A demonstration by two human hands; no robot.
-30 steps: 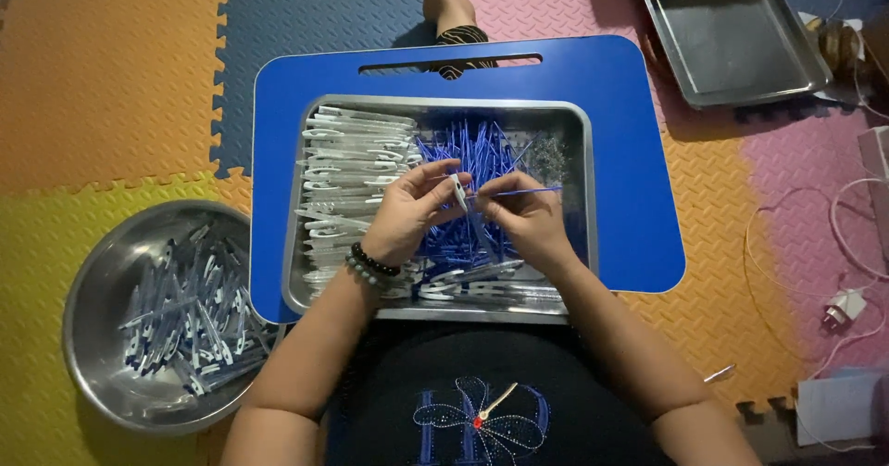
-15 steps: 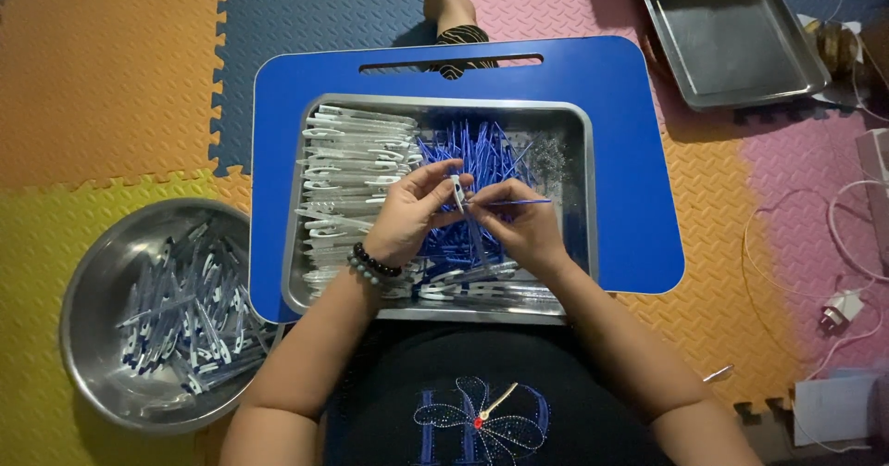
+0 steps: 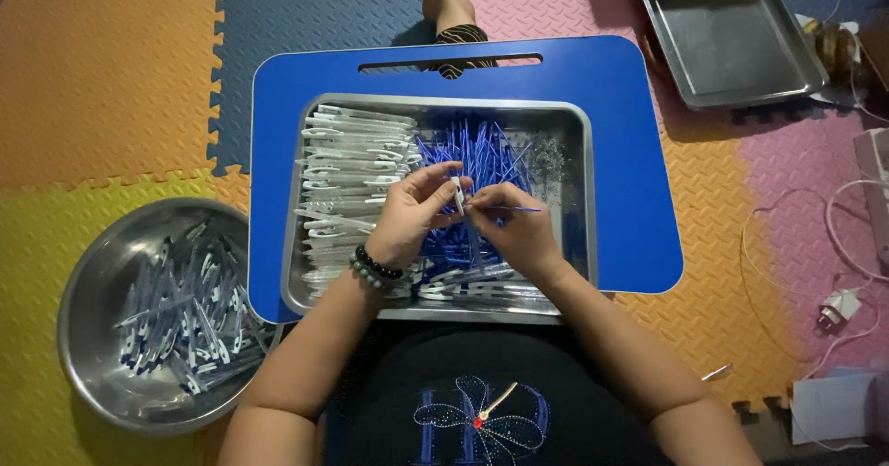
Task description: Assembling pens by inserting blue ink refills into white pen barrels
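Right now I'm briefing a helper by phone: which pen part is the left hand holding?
Find the blue lap table and the steel tray on it. Above the tray's middle, the left hand pinches a white pen barrel. It alone stands upright, off the heaps.

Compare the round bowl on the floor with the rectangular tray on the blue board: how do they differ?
The round bowl sits on the floor mat, left of the person; the rectangular tray rests on the blue board. The bowl holds a loose jumble of pens; the tray holds white barrels stacked beside blue refills. Both are bare metal.
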